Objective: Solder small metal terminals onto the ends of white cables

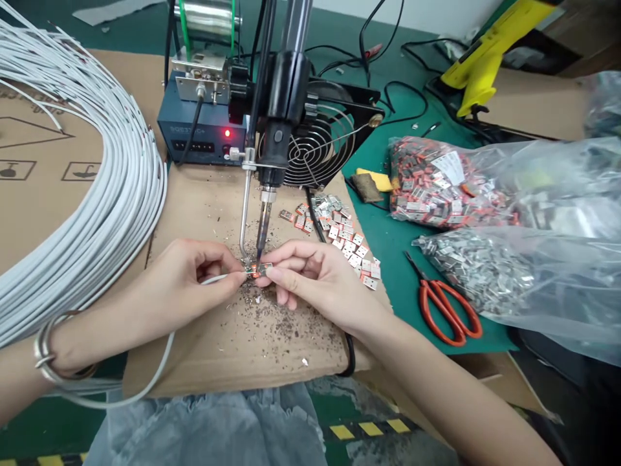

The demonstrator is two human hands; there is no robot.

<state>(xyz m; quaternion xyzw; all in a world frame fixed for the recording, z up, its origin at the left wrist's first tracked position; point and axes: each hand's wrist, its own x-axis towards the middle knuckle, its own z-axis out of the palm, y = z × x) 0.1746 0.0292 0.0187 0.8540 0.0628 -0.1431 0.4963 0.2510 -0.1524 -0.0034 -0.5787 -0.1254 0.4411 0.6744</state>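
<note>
Between thumb and fingers, my left hand (206, 272) pinches the end of a white cable (167, 353), which loops down below the wrist. My right hand (310, 275) grips a small USB connector (264, 266) with an orange part, meeting the cable's wire end. Straight above them, the tip of a mounted soldering iron (264, 223) comes down at the connector; whether it touches cannot be made out. A thin metal solder feed tube (245, 213) curves in beside the tip. Fingers partly hide the joint.
A large coil of white cables (136, 188) lies left. Behind stand a blue solder feeder (194, 123), a solder spool (208, 22) and a fan (315, 142). Loose USB connectors (352, 246), red-handled scissors (449, 310) and bags of connectors (446, 194) lie right. Dark crumbs dot the cardboard (194, 369).
</note>
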